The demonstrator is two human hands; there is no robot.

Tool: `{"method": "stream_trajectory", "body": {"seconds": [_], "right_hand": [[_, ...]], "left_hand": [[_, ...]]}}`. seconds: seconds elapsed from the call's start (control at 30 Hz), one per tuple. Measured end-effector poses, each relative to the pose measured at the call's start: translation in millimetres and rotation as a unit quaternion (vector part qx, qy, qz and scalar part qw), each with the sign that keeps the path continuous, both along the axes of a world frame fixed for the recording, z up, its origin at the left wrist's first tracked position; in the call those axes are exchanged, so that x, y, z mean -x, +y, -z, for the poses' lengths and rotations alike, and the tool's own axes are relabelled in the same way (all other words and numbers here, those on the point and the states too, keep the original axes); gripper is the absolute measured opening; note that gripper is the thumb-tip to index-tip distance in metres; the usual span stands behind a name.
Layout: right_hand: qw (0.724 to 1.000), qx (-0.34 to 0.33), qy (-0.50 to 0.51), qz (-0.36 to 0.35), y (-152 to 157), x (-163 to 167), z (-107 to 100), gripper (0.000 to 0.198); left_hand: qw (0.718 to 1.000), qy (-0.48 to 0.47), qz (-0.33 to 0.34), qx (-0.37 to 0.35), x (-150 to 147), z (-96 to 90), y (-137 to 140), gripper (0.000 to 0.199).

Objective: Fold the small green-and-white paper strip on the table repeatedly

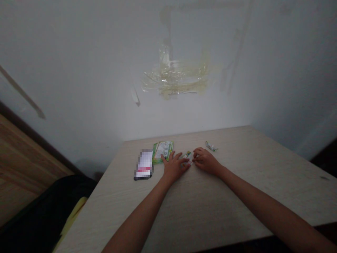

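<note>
My left hand (174, 166) rests on the table with its fingers spread. Its fingertips reach the near edge of a green and white printed packet (162, 149) and the left side of a small green and white wrapper (187, 154). Thumb and forefinger of that hand lie around the wrapper's near end. Just right of the wrapper, my right hand (205, 160) is closed, its fingers bent and pressed together. What those fingertips hold, if anything, is too small to make out.
A phone (144, 164) with a blurred-out screen lies left of the green packet. One crumpled green and white wrapper (211, 146) sits beyond my right hand. The pale wooden table (200, 211) meets a wall (105, 88) with tape remnants. Dark and yellow cloth (65, 196) is at the left.
</note>
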State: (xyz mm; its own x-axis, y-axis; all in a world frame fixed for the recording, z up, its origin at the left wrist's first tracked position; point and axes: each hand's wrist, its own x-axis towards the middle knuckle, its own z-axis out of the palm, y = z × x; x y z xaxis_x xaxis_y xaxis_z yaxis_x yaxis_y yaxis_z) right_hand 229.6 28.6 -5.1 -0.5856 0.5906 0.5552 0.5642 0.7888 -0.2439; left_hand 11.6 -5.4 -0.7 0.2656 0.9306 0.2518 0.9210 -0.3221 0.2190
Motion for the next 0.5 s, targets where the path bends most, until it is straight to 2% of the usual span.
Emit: {"method": "stream_trajectory", "body": {"seconds": [0.5], "right_hand": [[0.999, -0.009, -0.009, -0.036, -5.3, -1.2, -1.5, 0.018]], "left_hand": [[1.000, 0.015, -0.011, 0.004, -1.6, -4.4, -3.2, 0.033]]}}
